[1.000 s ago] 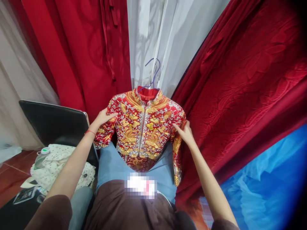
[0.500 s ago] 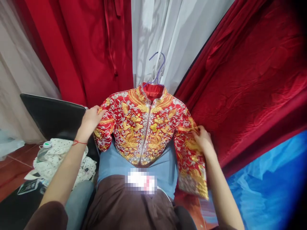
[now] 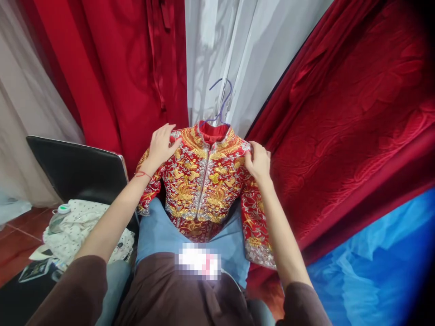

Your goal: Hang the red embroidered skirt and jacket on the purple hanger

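Observation:
A red jacket (image 3: 222,181) with dense gold and silver embroidery, a stand collar and a front zip hangs before my knees on a purple hanger (image 3: 224,97). My left hand (image 3: 163,144) grips its shoulder on the left, thumb in front and fingers laid over the top. On the other shoulder, my right hand (image 3: 258,162) is closed round the cloth, with most fingertips hidden behind it. Both sleeves hang down past my legs. Below the front hem, more red and gold cloth (image 3: 193,230) shows between my knees.
A black chair (image 3: 78,163) stands at left, beside a dotted white cloth (image 3: 84,217) and a phone-like item (image 3: 34,270). Red curtains (image 3: 356,127) and a white drape (image 3: 210,54) hang behind. Blue fabric (image 3: 374,253) lies at right. A blurred, lit object (image 3: 197,261) rests at my lap.
Both hands have moved from the sleeves up and inward to the shoulders. The sleeves now hang down, and the jacket front has lifted, showing red and gold cloth below the hem.

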The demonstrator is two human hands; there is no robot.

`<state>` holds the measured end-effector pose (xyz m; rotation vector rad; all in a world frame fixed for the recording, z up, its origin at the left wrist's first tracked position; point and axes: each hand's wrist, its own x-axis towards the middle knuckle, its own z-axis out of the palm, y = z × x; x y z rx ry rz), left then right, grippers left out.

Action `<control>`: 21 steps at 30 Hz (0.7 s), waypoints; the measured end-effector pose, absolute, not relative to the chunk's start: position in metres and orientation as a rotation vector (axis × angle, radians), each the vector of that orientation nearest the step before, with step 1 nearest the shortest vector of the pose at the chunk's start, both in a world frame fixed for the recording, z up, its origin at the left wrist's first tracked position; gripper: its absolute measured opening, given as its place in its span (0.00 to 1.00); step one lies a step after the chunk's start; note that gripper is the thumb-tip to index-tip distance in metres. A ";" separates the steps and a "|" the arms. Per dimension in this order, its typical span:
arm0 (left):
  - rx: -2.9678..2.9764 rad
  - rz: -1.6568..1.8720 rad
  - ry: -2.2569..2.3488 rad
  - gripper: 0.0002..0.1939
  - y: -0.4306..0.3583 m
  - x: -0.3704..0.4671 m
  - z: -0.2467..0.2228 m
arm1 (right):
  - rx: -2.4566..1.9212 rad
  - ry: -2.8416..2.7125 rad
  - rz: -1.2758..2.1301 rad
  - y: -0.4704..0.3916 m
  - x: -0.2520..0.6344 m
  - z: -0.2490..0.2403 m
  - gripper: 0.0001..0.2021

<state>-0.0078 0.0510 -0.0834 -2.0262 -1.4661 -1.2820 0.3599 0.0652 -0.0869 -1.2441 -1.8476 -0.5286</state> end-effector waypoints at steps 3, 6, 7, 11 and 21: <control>-2.102 -1.256 -1.489 0.24 0.067 0.004 -0.073 | -1.256 -1.767 -0.530 0.082 0.335 -0.082 0.23; -1.979 -1.349 -1.557 0.24 0.074 0.008 -0.080 | -1.279 -1.673 -0.554 0.093 0.318 -0.088 0.26; -1.946 -1.374 -1.561 0.25 0.074 0.008 -0.084 | -1.282 -1.653 -0.560 0.096 0.316 -0.091 0.26; -1.876 -1.423 -1.564 0.28 0.071 0.011 -0.095 | -1.293 -1.620 -0.559 0.099 0.315 -0.099 0.27; -1.804 -1.391 -1.548 0.27 0.062 0.017 -0.097 | -1.233 -1.600 -0.545 0.098 0.318 -0.102 0.24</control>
